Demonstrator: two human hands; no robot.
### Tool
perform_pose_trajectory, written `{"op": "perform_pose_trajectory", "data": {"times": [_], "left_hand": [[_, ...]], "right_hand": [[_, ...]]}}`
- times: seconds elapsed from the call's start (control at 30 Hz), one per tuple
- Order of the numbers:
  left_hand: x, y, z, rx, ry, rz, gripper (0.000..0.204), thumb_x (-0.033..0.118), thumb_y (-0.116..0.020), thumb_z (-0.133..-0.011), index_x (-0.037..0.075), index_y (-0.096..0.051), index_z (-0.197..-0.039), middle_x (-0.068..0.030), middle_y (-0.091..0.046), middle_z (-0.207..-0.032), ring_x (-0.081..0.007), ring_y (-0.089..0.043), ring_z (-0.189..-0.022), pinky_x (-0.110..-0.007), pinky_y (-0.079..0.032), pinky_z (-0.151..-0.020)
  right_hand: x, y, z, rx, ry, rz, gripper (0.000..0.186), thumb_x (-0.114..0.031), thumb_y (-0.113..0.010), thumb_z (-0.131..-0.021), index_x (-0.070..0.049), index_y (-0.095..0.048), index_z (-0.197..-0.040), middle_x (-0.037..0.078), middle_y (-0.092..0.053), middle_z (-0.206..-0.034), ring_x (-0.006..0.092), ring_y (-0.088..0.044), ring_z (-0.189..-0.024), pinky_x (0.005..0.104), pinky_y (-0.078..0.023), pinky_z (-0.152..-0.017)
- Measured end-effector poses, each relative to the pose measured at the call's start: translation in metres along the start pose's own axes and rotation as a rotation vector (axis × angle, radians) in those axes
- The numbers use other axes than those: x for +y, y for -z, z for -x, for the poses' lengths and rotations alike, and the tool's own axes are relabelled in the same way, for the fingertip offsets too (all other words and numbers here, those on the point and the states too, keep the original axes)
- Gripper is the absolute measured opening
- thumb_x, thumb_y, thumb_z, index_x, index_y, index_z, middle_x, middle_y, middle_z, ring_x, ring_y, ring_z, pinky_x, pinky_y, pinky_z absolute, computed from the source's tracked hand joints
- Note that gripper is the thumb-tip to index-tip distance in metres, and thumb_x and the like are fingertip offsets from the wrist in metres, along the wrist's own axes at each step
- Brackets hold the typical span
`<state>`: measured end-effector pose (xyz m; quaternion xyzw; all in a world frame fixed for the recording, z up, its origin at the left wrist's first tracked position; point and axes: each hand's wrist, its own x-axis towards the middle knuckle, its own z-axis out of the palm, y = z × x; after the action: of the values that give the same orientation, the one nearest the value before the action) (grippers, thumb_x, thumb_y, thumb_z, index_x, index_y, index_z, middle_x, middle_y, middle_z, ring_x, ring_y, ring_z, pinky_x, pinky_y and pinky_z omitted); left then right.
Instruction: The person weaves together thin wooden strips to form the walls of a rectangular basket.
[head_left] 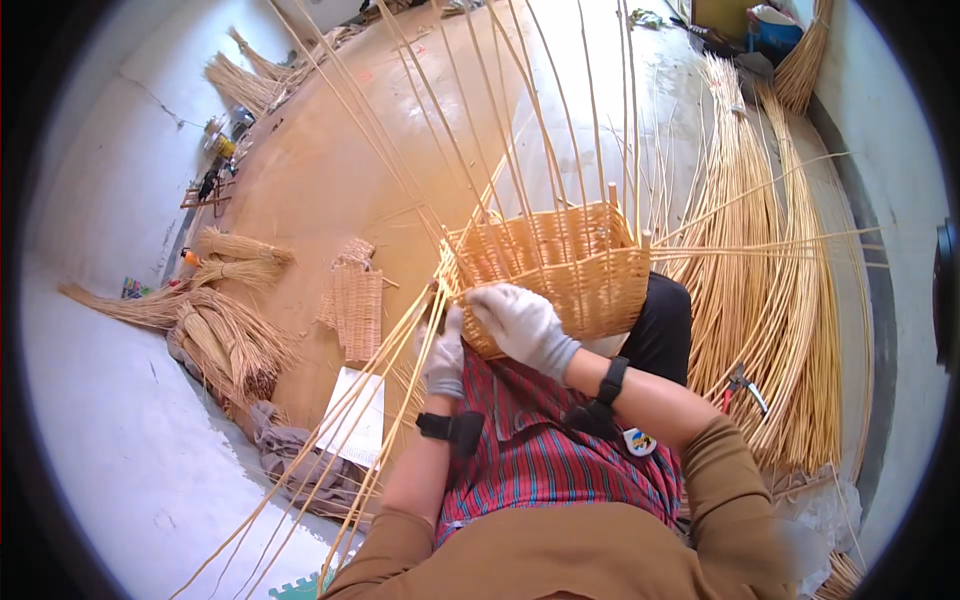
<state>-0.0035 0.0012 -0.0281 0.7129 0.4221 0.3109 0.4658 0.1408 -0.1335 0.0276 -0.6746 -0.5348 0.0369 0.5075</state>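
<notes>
Several long rods were seen trailing toward the lower left from the left end of the wicker basket. Beside them, the gloved left hand was held close to that end, its fingers partly hidden, so whether it was clamped could not be told. Just to its right, the gloved right hand was set against the near left corner, fingers bent; whether anything was pinched could not be made out. From both hands the basket was extended rightward and forward, its long axis laid roughly crosswise, its right end placed by the right knee.
</notes>
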Motion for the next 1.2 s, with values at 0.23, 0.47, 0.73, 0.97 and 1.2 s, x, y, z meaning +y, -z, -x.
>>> {"op": "perform_pose_trajectory", "data": {"times": [0.23,0.47,0.73,0.97,1.2], "left_hand": [[-0.015,-0.010,0.014,0.107,-0.327,-0.260,0.060,0.019,-0.070,-0.099,-0.003,-0.044,-0.148,-0.0215,-0.062,-0.138,-0.0294,-0.062,-0.128,-0.037,-0.048,-0.108],[-0.025,0.007,-0.007,-0.049,-0.385,-0.332,0.062,0.015,-0.075,-0.094,0.003,-0.046,-0.147,-0.0173,-0.069,-0.120,-0.0285,-0.069,-0.111,-0.038,-0.054,-0.097],[-0.044,0.010,-0.009,0.076,-0.396,-0.641,0.067,0.024,-0.087,-0.080,0.015,-0.057,-0.140,-0.0062,-0.072,-0.091,-0.0284,-0.072,-0.080,-0.044,-0.056,-0.070],[-0.031,0.011,-0.011,0.043,-0.396,-0.573,0.065,0.025,-0.087,-0.081,0.012,-0.057,-0.137,-0.0081,-0.074,-0.093,-0.0290,-0.073,-0.082,-0.042,-0.057,-0.074],[-0.038,0.005,-0.004,0.046,-0.409,-0.506,0.060,0.025,-0.087,-0.081,0.010,-0.060,-0.132,-0.0078,-0.075,-0.089,-0.0271,-0.074,-0.083,-0.041,-0.058,-0.073]], "right_hand": [[0.053,-0.082,-0.133,0.057,-0.717,-0.249,0.095,-0.050,-0.072,-0.093,0.013,-0.033,-0.153,0.033,-0.052,-0.147,0.0395,-0.051,-0.140,0.0406,-0.042,-0.114],[0.097,-0.112,-0.138,0.132,-0.810,-0.837,0.097,-0.049,-0.074,-0.090,0.015,-0.032,-0.151,0.031,-0.058,-0.140,0.0378,-0.055,-0.134,0.0366,-0.044,-0.111],[0.060,-0.111,-0.131,-0.002,-0.607,0.018,0.037,-0.021,-0.063,-0.097,-0.001,-0.063,-0.129,0.025,-0.071,-0.117,0.0372,-0.067,-0.115,0.0535,-0.048,-0.096],[0.109,-0.122,-0.136,-0.475,0.113,0.722,0.017,-0.019,-0.067,-0.090,-0.006,-0.078,-0.085,0.009,-0.075,-0.080,0.0277,-0.074,-0.080,0.0450,-0.053,-0.080],[0.077,-0.131,-0.116,0.290,-0.590,-0.313,0.059,-0.007,-0.065,-0.093,-0.002,-0.042,-0.147,0.018,-0.072,-0.112,0.0304,-0.071,-0.097,0.0413,-0.054,-0.092]]}}
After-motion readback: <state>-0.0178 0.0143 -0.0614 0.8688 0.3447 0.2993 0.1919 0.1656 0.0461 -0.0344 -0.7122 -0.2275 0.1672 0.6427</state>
